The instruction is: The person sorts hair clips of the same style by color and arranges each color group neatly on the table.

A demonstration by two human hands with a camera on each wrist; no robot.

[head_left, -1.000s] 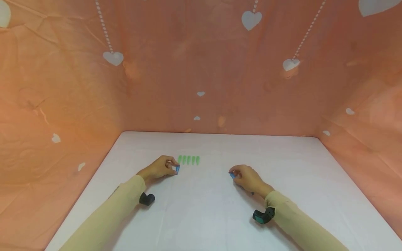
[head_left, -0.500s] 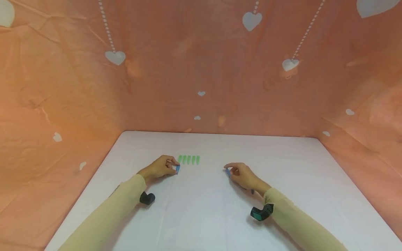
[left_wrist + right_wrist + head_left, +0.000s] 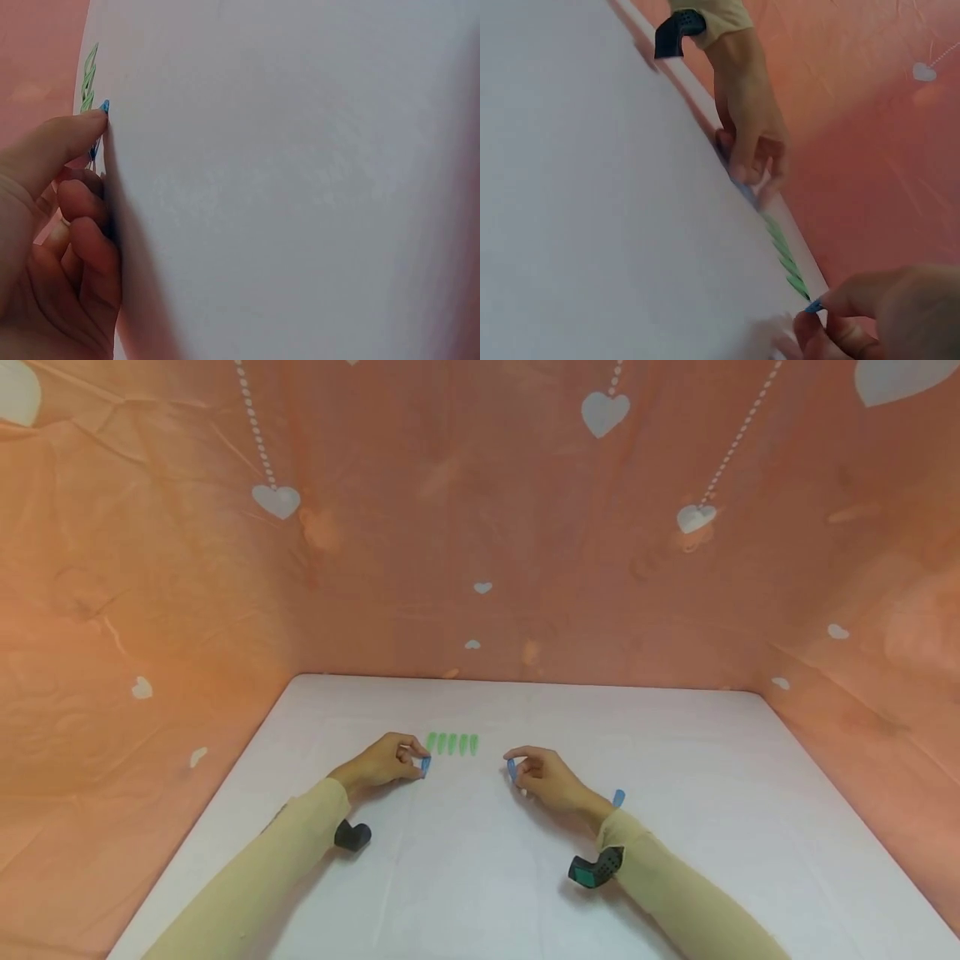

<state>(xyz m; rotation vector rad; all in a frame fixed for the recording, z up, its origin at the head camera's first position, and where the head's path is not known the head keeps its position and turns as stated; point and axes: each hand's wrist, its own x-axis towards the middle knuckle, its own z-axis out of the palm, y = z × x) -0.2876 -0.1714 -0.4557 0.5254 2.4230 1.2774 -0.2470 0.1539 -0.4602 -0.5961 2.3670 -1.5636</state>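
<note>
My left hand (image 3: 382, 760) pinches a small blue clip (image 3: 425, 766), which looks like a snap hair clip, between thumb and index finger just above the white table. Beyond it lies a neat row of several green hair clips (image 3: 452, 743). Held in my right hand (image 3: 551, 777), to the right of that row, is another blue hair clip (image 3: 512, 769), close over the table. In the right wrist view, the clip's blue tip (image 3: 814, 306) shows between thumb and finger. A further blue hair clip (image 3: 618, 797) lies beside my right wrist, partly hidden by the arm.
The white table (image 3: 480, 877) is bordered by an orange cloth wall (image 3: 420, 552) with white hearts behind and at both sides. Each wrist wears a black camera, the left wrist camera (image 3: 352, 837) and the right wrist camera (image 3: 596, 868), low over the surface.
My right hand has moved left toward the green row, carrying its blue hair clip. The blue hair clip by my right wrist has come into sight. My left hand has stayed in place.
</note>
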